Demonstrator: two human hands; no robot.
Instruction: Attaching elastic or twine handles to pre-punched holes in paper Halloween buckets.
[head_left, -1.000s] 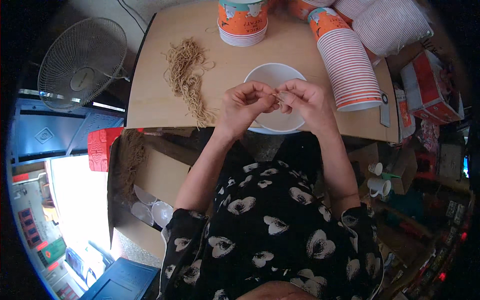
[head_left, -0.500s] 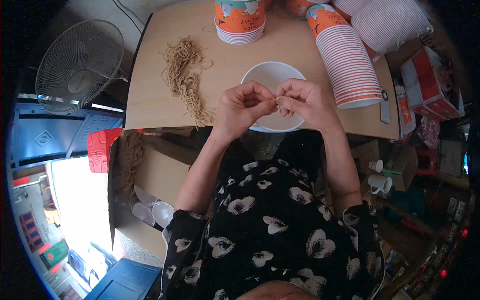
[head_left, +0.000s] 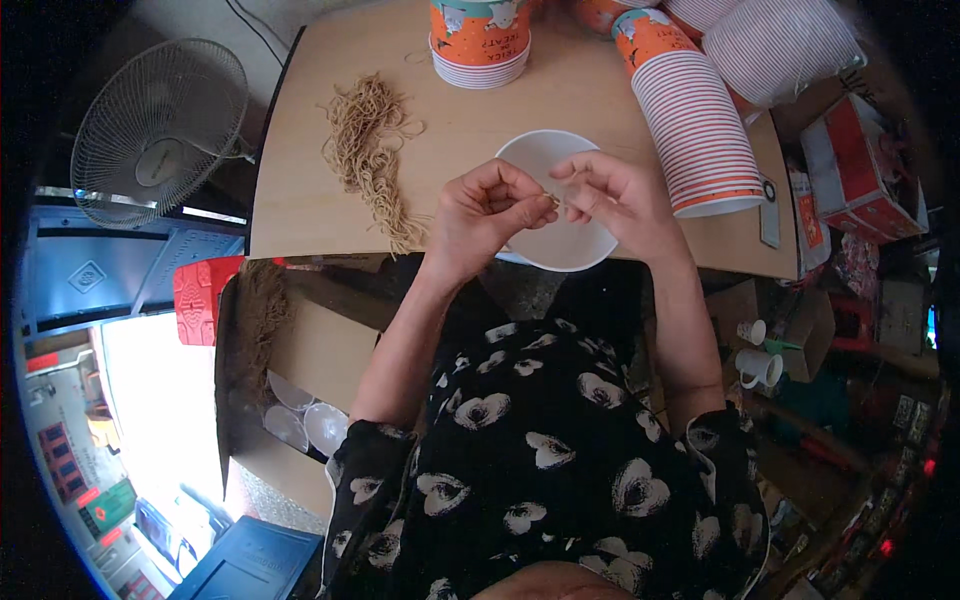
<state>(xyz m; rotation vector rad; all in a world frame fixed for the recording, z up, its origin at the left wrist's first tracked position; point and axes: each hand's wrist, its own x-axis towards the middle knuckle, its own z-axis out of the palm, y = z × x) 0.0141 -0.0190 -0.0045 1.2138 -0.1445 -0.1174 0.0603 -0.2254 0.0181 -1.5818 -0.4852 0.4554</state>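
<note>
**Hands hold their pinch while the view drifts slightly**

Very little differs across the 3 pictures. The left hand (head_left: 492,212) and the right hand (head_left: 612,198) have edged a touch closer at the fingertips, which now meet over the white bowl (head_left: 556,242), pinching a short, thin strand too small to make out clearly. The right hand's fingers look a little more spread than 1 second ago. The camera has tipped slightly: the stack of cups (head_left: 480,42) at the top edge and the fan (head_left: 158,128) sit marginally nearer the upper rim than before.
</note>
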